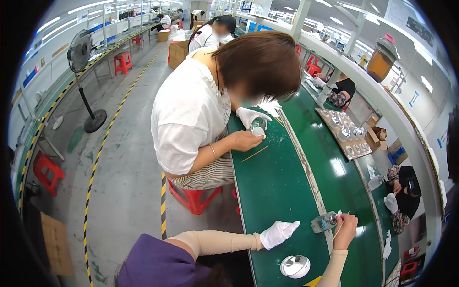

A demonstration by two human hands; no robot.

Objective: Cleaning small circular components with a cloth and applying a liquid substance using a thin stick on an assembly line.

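My left hand (278,234), in a white glove, reaches over the green tabletop (267,196) with its fingers stretched out and nothing visible in them. Bare and closed, my right hand (346,230) pinches a thin wooden stick (337,230) beside the neck of a clear glass bottle (323,223). The bottle lies tilted, its neck toward my right fingers, and a small white bit shows at the neck. Whether those fingers also touch the bottle is hard to see. Nearer to me, between my forearms, sits a shiny silver dome-shaped piece with a white rim (295,266).
A co-worker in white (186,115) sits ahead on the left, holding a clear glass piece (258,125). Another wooden stick (255,153) lies nearby. Across the belt stands a tray of silver round parts (344,134); a worker in black (406,196) sits right. A yellow corner (313,281) shows below.
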